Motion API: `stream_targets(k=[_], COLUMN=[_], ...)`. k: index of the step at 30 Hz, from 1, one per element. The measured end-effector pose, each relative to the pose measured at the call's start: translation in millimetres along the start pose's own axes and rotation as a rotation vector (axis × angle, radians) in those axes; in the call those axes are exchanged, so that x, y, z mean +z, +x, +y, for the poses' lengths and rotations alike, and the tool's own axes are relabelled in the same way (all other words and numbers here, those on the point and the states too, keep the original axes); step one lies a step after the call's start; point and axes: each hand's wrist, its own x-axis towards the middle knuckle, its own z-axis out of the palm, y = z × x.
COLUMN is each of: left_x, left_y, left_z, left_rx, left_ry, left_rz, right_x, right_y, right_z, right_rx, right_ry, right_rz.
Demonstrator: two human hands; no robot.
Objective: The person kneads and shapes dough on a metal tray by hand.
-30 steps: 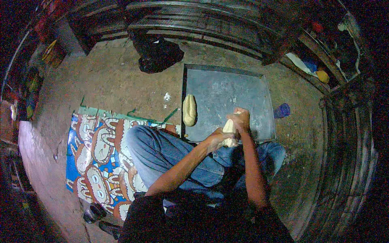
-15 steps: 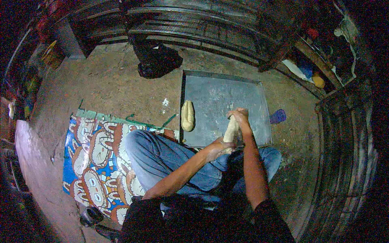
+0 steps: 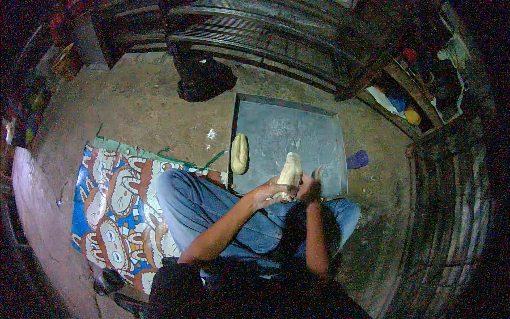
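A thick pale length of dough (image 3: 290, 171) rises from my left hand (image 3: 270, 193), whose fingers wrap its lower end. It is held over the near edge of a shallow grey metal tray (image 3: 289, 125). Close to the right of the dough is my right hand (image 3: 309, 187), smeared by motion with the thumb up; its fingers are mostly hidden, and whether it touches the dough I cannot tell. Another shaped piece of dough (image 3: 240, 154), long with a groove down it, lies along the tray's left side.
My jeans-clad legs (image 3: 207, 207) are folded before the tray. A cartoon-printed mat (image 3: 114, 212) covers floor at left. Beyond the tray sits a black plastic bag (image 3: 204, 82); a purple object (image 3: 357, 159) lies right of it. Dark sandals (image 3: 109, 282) are at lower left.
My right hand has come down from the dough's upper end to beside its lower part. The dough, still in my left hand, has shifted slightly left and now stands free at the top.
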Motion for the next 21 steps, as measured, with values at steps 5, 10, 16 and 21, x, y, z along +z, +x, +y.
stream_targets(k=[5, 10, 16, 21], left_x=[-14.6, -15.7, 9.2, 10.1], left_y=[5.3, 15.0, 23.4, 24.2], left_z=[-15.3, -24.2, -19.2, -34.6], left_rx=[-0.119, -0.075, -0.129, -0.155], left_ry=[-0.041, -0.217, -0.119, -0.194], left_rz=[-0.169, -0.062, 0.069, 0.045], right_x=[37.5, 52.2, 45.3, -5.4], right_y=[12.0, 39.0, 52.0, 40.4], right_z=[36.9, 11.0, -25.9, -30.5], right_rx=[-0.207, -0.007, 0.038, -0.342], right_ry=[-0.04, -0.475, -0.806, -0.864], right_rz=[0.012, 0.31, 0.632, 0.463])
